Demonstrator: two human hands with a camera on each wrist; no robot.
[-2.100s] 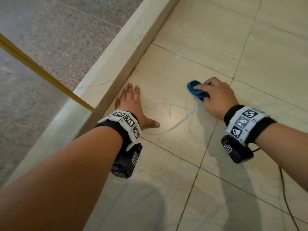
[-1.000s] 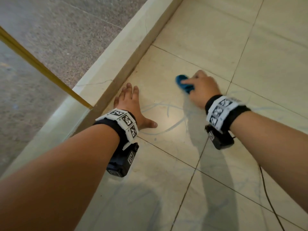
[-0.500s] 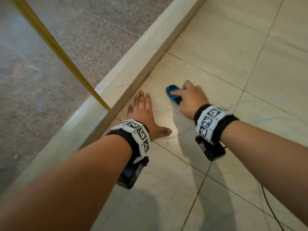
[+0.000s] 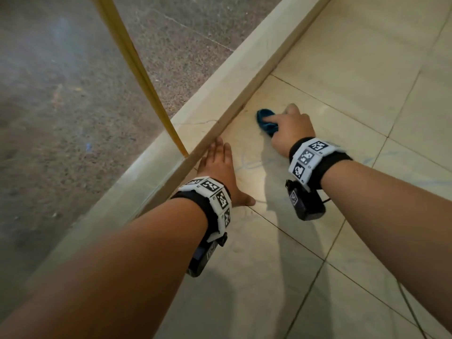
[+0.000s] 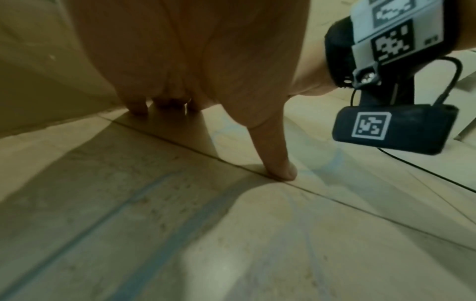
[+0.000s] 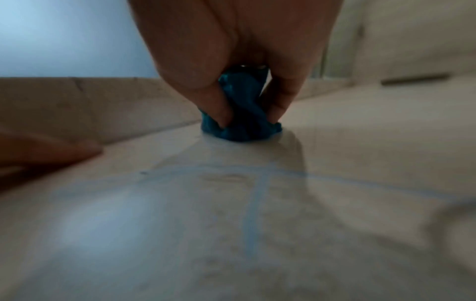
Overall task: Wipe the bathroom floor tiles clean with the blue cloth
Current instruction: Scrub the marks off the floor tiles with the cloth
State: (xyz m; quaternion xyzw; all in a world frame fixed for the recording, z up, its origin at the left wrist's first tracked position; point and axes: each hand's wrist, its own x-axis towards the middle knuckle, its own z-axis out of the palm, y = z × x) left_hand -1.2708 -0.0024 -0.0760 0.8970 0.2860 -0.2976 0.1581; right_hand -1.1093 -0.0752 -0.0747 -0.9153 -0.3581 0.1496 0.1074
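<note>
A bunched blue cloth (image 4: 265, 121) sits on a beige floor tile (image 4: 318, 133) close to the raised stone threshold. My right hand (image 4: 288, 128) grips the cloth (image 6: 239, 122) with curled fingers and thumb and presses it onto the tile. My left hand (image 4: 220, 167) lies flat on the floor beside the threshold, fingers straight and thumb (image 5: 275, 154) spread out. Faint blue streaks (image 4: 254, 163) mark the tile between both hands, and blue lines (image 6: 252, 205) show under the right wrist.
A raised beige stone threshold (image 4: 220, 94) runs diagonally along the left of the tiles. A glass panel with a yellow edge strip (image 4: 137, 69) stands on it, with grey speckled floor (image 4: 61, 94) behind. A thin black cable (image 4: 411, 311) trails on the tiles at lower right.
My right hand has slid the blue cloth leftward and away from me, from the tile's middle toward the threshold. The left hand stays flat on the floor.
</note>
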